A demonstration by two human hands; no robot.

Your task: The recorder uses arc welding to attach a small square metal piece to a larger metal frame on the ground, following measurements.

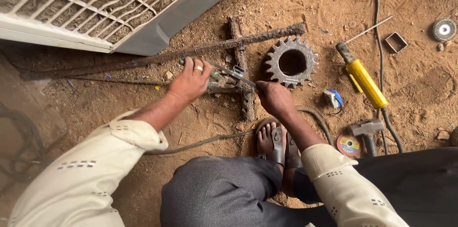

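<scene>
From where I stand, the far left is taken up by a white slatted cooler casing (95, 2) tipped over the dirt, well apart from the work. Next comes the left hand (191, 81), a ring on one finger, closed around the handle end of a small grey metal clamp tool (226, 75) that lies across a rusty iron cross of welded bars (241, 60). The tool runs rightward out of that grip to the right hand (273, 97), whose fingertips pinch its far tip; that hand is closed on it too. So the tool sits between both grips, resting on the cross just where the bars meet. I judge the step in hand to be setting or tightening this tool on the bar, and the next move would call for steady pressure from both sides so it does not slip off the rusted surface.

Just beyond the right hand lies a rusty toothed sprocket wheel (292, 62), its bore open. Further right a yellow-handled chisel-like tool (365, 81), a grey hammer (366, 129) and a small open square metal box (396, 42), which looks to hold nothing, though I cannot be sure
</scene>
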